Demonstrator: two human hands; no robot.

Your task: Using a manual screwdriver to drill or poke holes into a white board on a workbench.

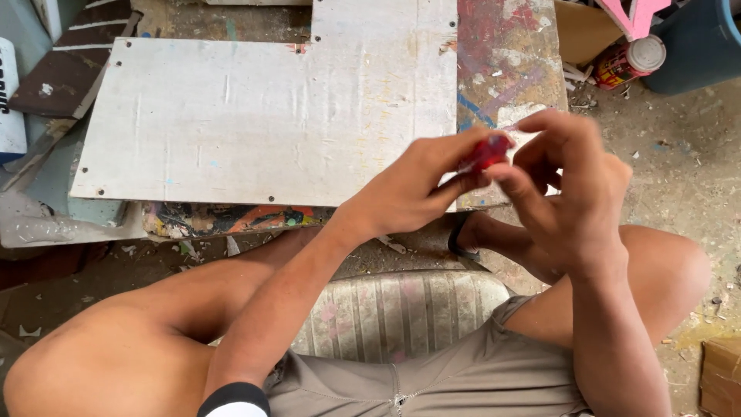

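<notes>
a red-and-yellow labelled can (627, 62) lies top right; a cardboard box (721, 377) sits bottom right.

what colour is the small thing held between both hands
Red, slightly translucent; it shows best in the head view.

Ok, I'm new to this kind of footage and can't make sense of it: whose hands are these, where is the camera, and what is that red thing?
There is no machine here. A person wears one camera on the head, so you look down over their own arms and bare knees; they seem to sit on a worn ribbed seat. Both hands meet in front of them. The left hand and the right hand together pinch a small red object; it is too blurred to tell what it is. Beyond the hands a pale board, notched at one corner and dotted with screws, lies on a paint-stained surface. At the top right a red can lies on the dusty floor.
</notes>
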